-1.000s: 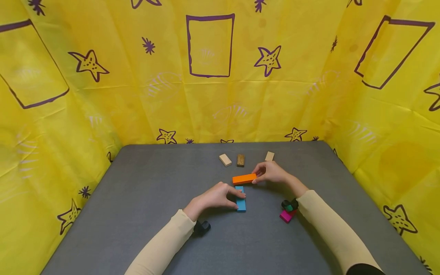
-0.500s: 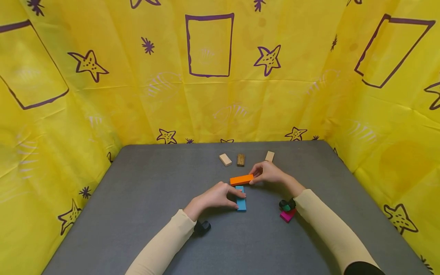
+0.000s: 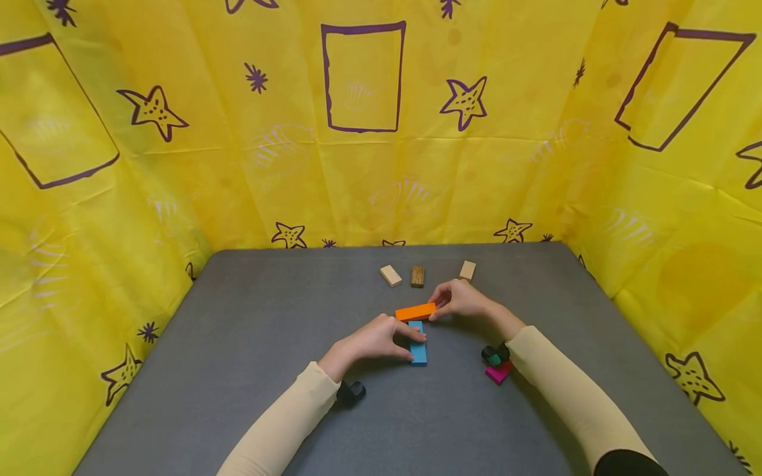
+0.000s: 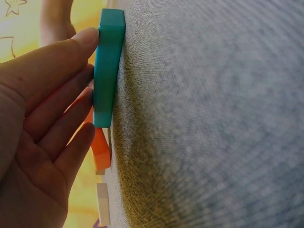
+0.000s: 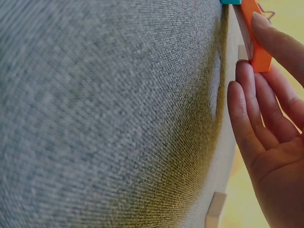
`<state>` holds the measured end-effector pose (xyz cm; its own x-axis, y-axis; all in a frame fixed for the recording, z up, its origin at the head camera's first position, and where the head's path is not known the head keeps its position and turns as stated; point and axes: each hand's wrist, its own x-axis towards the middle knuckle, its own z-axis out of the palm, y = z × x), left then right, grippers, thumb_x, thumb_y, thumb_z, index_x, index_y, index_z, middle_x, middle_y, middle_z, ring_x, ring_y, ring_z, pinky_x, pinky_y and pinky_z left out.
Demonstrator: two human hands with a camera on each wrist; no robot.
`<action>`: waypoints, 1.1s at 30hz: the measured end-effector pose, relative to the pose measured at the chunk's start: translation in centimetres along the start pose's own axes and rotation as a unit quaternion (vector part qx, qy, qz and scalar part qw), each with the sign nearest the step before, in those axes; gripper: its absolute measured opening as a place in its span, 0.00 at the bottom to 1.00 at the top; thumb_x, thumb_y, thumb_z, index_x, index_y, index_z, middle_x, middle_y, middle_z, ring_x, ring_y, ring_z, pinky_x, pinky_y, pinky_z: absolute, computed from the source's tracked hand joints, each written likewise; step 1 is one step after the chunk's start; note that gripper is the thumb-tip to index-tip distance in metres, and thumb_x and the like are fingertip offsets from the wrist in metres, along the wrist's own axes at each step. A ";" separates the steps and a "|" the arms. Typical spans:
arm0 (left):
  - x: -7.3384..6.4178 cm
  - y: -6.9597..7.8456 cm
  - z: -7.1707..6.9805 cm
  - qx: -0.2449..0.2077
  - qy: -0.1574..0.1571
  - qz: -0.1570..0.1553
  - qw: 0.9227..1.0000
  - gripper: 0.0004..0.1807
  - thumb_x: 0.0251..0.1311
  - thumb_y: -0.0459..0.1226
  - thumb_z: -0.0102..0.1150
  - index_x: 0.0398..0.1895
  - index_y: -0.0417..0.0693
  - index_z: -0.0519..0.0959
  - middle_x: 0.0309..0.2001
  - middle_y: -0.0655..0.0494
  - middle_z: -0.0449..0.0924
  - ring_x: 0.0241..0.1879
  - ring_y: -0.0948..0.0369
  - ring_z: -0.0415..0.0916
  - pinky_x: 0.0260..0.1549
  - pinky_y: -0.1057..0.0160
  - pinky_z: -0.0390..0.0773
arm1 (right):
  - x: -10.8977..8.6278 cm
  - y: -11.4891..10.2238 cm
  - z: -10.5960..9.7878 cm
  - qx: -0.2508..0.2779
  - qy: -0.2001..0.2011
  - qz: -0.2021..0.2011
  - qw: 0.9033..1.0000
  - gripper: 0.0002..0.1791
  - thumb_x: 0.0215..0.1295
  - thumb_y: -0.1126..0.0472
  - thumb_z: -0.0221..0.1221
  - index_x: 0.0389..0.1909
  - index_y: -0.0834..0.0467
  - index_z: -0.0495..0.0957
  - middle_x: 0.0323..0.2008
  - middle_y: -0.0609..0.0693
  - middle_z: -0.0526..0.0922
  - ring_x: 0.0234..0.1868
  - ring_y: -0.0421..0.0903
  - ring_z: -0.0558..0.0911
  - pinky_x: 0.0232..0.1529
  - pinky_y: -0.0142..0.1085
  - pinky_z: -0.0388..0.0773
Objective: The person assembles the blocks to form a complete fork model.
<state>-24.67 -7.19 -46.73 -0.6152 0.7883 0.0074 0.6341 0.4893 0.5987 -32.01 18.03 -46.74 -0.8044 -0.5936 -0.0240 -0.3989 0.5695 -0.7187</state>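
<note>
A blue wooden block [image 3: 419,354] lies flat on the grey table, long side pointing away from me. My left hand [image 3: 372,337] holds it, the thumb at its left edge and fingertips over its top; in the left wrist view the block [image 4: 108,76] looks teal. Just beyond its far end is an orange wooden block [image 3: 415,312], set crosswise. My right hand [image 3: 467,301] pinches the orange block's right end between thumb and fingers. In the right wrist view the orange block [image 5: 259,45] is close to the blue one's corner [image 5: 231,1]; whether they touch I cannot tell.
Farther back on the table [image 3: 286,284] are a pale block [image 3: 391,276], a dark brown block [image 3: 417,276] and another pale block [image 3: 467,270] behind my right hand. A magenta block [image 3: 497,374] lies beneath my right wrist camera. Yellow cloth [image 3: 369,185] encloses the table.
My right hand has slid the orange block a little to the left and slightly nearer, across the blue block's far end. My left hand and the blue block have stayed in place.
</note>
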 end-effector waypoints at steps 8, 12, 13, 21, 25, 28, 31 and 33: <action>0.1 -0.1 0.0 0.007 0.000 0.000 1.000 0.23 0.51 0.46 0.69 0.54 0.61 0.81 0.52 0.71 0.80 0.51 0.75 0.74 0.55 0.68 0.71 | 0.1 0.1 0.1 0.002 -0.011 0.005 1.000 0.18 0.45 0.50 0.73 0.35 0.55 0.83 0.33 0.47 0.85 0.33 0.40 0.83 0.39 0.32 0.81; 0.1 -0.2 0.1 0.005 0.001 -0.001 1.000 0.23 0.51 0.47 0.69 0.54 0.62 0.81 0.52 0.72 0.80 0.52 0.75 0.73 0.56 0.67 0.71 | 0.1 0.0 0.1 0.003 -0.017 0.008 1.000 0.18 0.46 0.51 0.73 0.36 0.55 0.83 0.34 0.47 0.85 0.34 0.41 0.83 0.40 0.32 0.81; 0.1 -0.2 0.1 0.006 0.001 -0.002 1.000 0.23 0.52 0.47 0.69 0.54 0.62 0.81 0.52 0.72 0.79 0.53 0.74 0.73 0.57 0.67 0.71 | 0.0 0.0 0.1 0.004 -0.018 0.007 1.000 0.18 0.47 0.51 0.73 0.36 0.56 0.82 0.34 0.48 0.85 0.34 0.41 0.83 0.41 0.33 0.81; 0.1 -0.2 0.1 0.007 -0.001 -0.003 1.000 0.23 0.52 0.47 0.68 0.54 0.62 0.80 0.52 0.72 0.79 0.53 0.74 0.73 0.57 0.67 0.70 | 0.2 0.0 0.2 -0.004 -0.030 -0.002 1.000 0.17 0.47 0.52 0.72 0.37 0.55 0.81 0.35 0.47 0.84 0.35 0.41 0.81 0.42 0.32 0.80; 0.1 -0.2 0.1 0.004 -0.002 -0.003 1.000 0.23 0.52 0.46 0.68 0.54 0.62 0.80 0.53 0.72 0.79 0.53 0.74 0.72 0.57 0.67 0.70 | 0.2 0.1 0.3 -0.006 -0.037 -0.005 0.999 0.16 0.47 0.54 0.73 0.37 0.54 0.81 0.35 0.46 0.84 0.34 0.42 0.81 0.41 0.32 0.79; 0.1 -0.2 0.0 0.003 -0.003 -0.003 1.000 0.23 0.53 0.46 0.68 0.54 0.62 0.80 0.53 0.72 0.79 0.53 0.74 0.72 0.57 0.66 0.70 | 0.3 0.2 0.4 -0.010 -0.042 -0.006 0.999 0.16 0.47 0.54 0.73 0.36 0.53 0.81 0.34 0.46 0.84 0.34 0.42 0.80 0.41 0.31 0.79; 0.0 -0.2 0.0 0.001 -0.004 -0.002 1.000 0.23 0.53 0.46 0.68 0.54 0.61 0.80 0.53 0.71 0.79 0.53 0.74 0.73 0.56 0.67 0.70 | 0.3 0.2 0.4 -0.012 -0.047 -0.007 0.999 0.16 0.48 0.53 0.72 0.36 0.53 0.82 0.34 0.45 0.84 0.34 0.42 0.80 0.41 0.32 0.78; 0.0 -0.1 0.0 -0.001 -0.004 0.000 1.000 0.23 0.53 0.46 0.68 0.54 0.61 0.80 0.53 0.71 0.79 0.53 0.74 0.73 0.56 0.67 0.71 | 0.3 0.2 0.4 -0.012 -0.050 -0.005 0.999 0.16 0.48 0.53 0.72 0.37 0.52 0.82 0.35 0.45 0.84 0.34 0.42 0.79 0.42 0.32 0.78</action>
<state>-24.78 -7.24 -46.77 -0.6115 0.7913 0.0016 0.6336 0.4884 0.6001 -32.10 17.74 -47.13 -0.7527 -0.6525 -0.0880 -0.4177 0.5765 -0.7023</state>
